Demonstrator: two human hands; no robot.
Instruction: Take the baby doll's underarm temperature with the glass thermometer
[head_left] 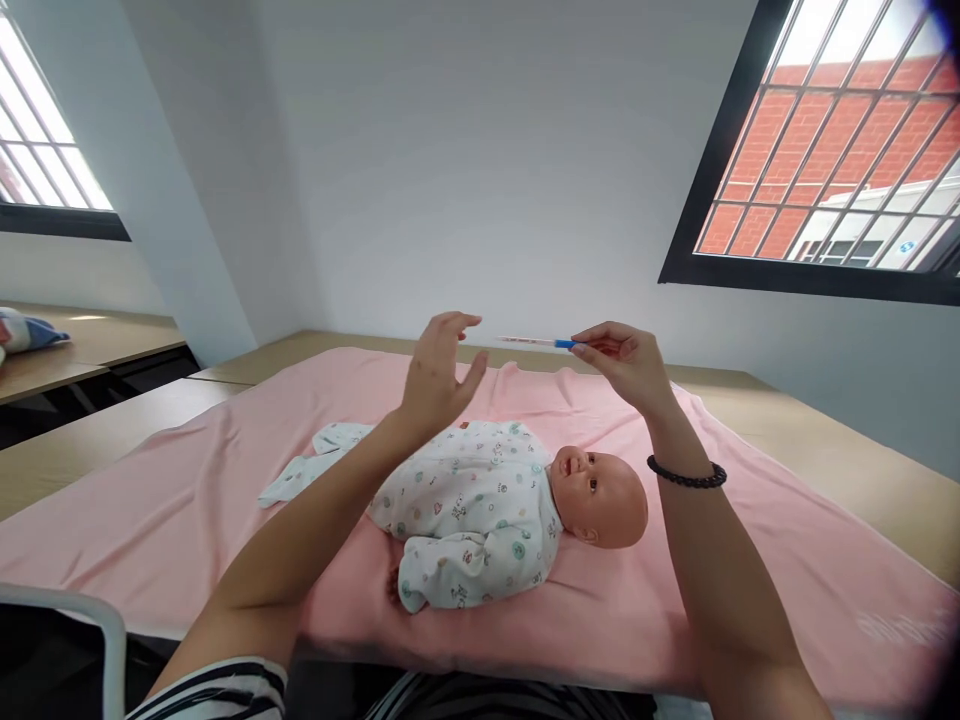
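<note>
A baby doll [600, 495] in a white patterned sleepsuit [472, 510] lies on its back on a pink blanket [187, 500], head to the right. My right hand [626, 360] is raised above the doll and pinches the blue end of a thin thermometer [536, 342], which points left and lies level. My left hand [439, 375] is lifted beside it, fingers apart and slightly curled, holding nothing; its fingertips are close to the thermometer's tip without touching. A black bead bracelet [686, 475] circles my right wrist.
The blanket covers a wooden table [825, 440] set against a white wall. Another table [90, 345] with a blue and white bundle [26, 330] stands at the left. A white chair back [82, 620] is at lower left. Windows are at upper left and upper right.
</note>
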